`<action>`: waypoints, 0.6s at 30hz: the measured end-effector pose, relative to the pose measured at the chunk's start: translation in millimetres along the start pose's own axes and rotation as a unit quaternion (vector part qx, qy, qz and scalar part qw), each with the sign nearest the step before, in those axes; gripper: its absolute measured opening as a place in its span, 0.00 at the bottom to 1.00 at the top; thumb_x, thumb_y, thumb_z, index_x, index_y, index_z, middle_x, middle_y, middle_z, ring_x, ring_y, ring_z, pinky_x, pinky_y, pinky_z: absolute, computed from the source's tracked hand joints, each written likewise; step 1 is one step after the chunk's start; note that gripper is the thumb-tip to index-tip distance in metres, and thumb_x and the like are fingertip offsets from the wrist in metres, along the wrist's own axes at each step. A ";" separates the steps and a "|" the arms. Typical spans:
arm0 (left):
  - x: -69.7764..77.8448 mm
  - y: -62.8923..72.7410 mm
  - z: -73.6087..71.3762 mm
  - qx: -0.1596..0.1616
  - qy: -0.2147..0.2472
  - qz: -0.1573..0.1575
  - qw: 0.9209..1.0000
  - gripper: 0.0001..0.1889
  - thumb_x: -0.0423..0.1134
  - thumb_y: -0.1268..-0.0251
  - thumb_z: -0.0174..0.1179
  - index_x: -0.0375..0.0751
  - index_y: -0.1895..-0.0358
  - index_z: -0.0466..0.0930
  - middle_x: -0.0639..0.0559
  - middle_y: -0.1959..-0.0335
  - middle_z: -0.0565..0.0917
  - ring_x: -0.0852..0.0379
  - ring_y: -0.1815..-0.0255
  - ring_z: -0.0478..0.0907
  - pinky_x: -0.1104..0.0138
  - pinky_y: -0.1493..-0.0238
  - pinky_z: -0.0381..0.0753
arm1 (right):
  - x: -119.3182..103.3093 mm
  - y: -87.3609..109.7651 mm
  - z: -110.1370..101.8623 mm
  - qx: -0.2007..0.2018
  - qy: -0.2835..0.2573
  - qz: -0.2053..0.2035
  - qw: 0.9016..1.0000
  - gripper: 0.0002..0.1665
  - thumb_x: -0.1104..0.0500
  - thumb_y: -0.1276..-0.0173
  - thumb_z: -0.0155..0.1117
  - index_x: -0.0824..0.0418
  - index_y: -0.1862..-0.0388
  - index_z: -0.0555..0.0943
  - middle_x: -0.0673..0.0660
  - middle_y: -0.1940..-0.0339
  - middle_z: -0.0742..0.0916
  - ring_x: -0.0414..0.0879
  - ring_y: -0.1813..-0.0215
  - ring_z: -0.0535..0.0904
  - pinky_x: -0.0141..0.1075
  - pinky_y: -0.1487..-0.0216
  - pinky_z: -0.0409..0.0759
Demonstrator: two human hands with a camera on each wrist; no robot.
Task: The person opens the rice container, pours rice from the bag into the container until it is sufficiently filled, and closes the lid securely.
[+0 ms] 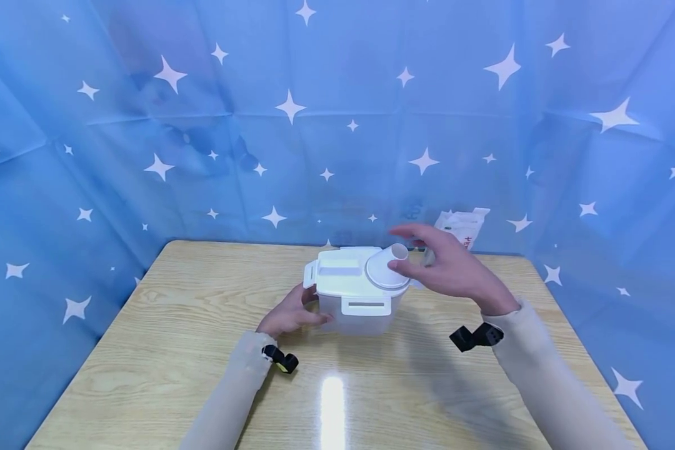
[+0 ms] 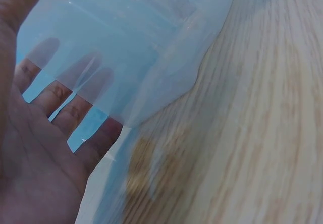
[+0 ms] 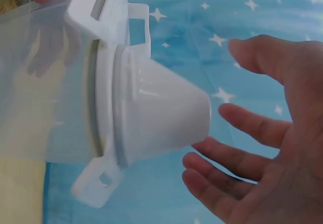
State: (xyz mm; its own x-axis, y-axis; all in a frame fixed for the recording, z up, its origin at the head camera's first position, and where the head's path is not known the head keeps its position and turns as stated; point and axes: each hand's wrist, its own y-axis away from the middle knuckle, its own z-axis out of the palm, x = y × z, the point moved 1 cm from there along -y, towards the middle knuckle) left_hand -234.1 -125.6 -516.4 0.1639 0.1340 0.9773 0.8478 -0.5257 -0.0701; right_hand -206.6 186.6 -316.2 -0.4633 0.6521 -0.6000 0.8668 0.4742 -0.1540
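A translucent plastic storage container stands on the table, topped by a white lid with side clips. On the lid's right end sits a white tapered cap with a narrow, raised top. My left hand holds the container's left end, thumb at the front and fingers behind. Through the clear wall, those fingertips show faintly in the left wrist view. My right hand hovers around the cap, its fingers spread and relaxed. In the right wrist view a small gap separates most fingers from the cap.
Behind my right hand, a white packet with red and green print stands near the back edge of the wooden table. A blue curtain with white stars hangs behind the table and along both sides.
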 end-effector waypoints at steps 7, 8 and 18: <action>1.9 1.0 0.9 -0.001 0.004 0.002 1.000 0.42 0.37 0.45 0.78 0.56 0.27 0.67 0.52 0.30 0.77 0.45 0.27 0.72 0.45 0.23 0.67 | -18.8 -13.1 1.9 -0.040 0.063 -0.047 0.996 0.37 0.41 0.31 0.70 0.48 0.27 0.73 0.53 0.27 0.77 0.55 0.24 0.70 0.60 0.28 0.72; 2.1 1.0 0.9 -0.001 0.004 0.003 1.000 0.41 0.37 0.45 0.78 0.56 0.27 0.67 0.52 0.30 0.77 0.45 0.27 0.72 0.45 0.22 0.67 | -20.7 -14.8 2.3 -0.044 0.069 -0.053 0.995 0.37 0.42 0.31 0.71 0.48 0.27 0.73 0.54 0.27 0.77 0.56 0.24 0.70 0.60 0.27 0.72; 2.7 0.8 1.5 0.001 0.003 0.002 1.000 0.41 0.37 0.44 0.77 0.55 0.27 0.67 0.51 0.30 0.77 0.45 0.26 0.72 0.45 0.21 0.66 | -36.6 -29.7 8.4 -0.088 0.123 -0.086 0.985 0.33 0.51 0.33 0.72 0.52 0.29 0.76 0.54 0.29 0.80 0.56 0.25 0.71 0.57 0.25 0.72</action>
State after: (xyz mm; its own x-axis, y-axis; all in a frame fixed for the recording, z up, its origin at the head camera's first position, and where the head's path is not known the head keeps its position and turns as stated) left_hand -232.2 -124.4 -514.1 0.1638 0.1264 0.9784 0.8481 -0.5246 -0.0742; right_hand -213.8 143.6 -296.2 -0.6499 0.6666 -0.3650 0.7365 0.6709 -0.0861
